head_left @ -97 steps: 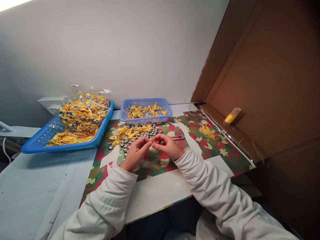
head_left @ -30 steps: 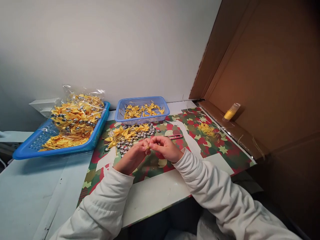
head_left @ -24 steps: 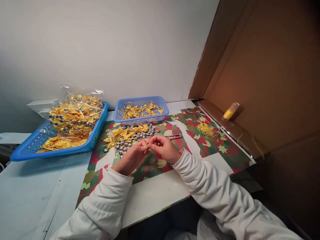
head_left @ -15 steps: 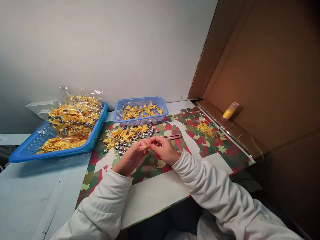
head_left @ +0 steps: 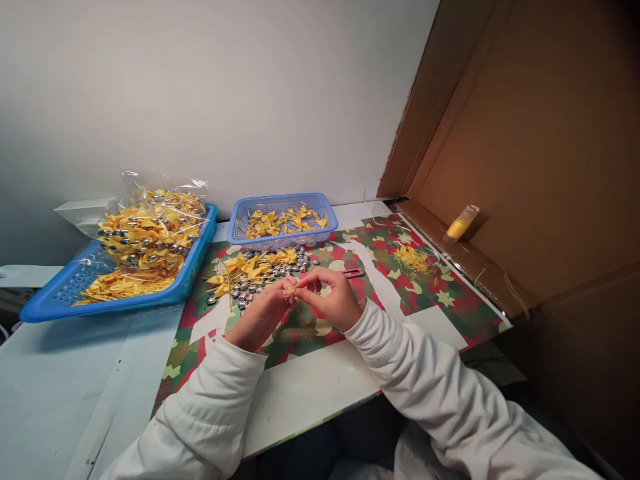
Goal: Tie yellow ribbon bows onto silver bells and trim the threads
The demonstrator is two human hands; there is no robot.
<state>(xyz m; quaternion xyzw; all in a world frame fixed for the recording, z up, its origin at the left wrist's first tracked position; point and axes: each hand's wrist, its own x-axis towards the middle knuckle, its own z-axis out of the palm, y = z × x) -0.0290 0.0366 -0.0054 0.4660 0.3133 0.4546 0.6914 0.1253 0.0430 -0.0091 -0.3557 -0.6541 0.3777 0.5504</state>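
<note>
Pinching a small yellow piece (head_left: pixel 293 291) between them, the person's two hands meet near the middle of the table (head_left: pixel 305 407). The left hand (head_left: pixel 265 310) has its fingertips closed on the piece, and the right hand (head_left: pixel 331 300) grips it with thumb and forefinger, an open loop showing between those two fingers. The piece is mostly hidden by the fingers, so its exact shape cannot be told. Both white sleeves (head_left: pixel 205 407) reach in from the near edge, over a mat (head_left: pixel 300 339) patterned in green and red

Just beyond the left hand lie shiny silver beads (head_left: pixel 247 289) and a heap of yellow bows (head_left: pixel 250 268). A pink tool (head_left: pixel 355 273) sticks out from behind the right hand. Behind the heap stands a small blue basket (head_left: pixel 285 242) with more yellow bows in it. At the left, a larger blue tray (head_left: pixel 199 257) holds a clear bag (head_left: pixel 150 230) full of yellow and silver pieces. Loose yellow threads (head_left: pixel 414 259) lie to the right, near a clear tube (head_left: pixel 461 223) with yellow inside
</note>
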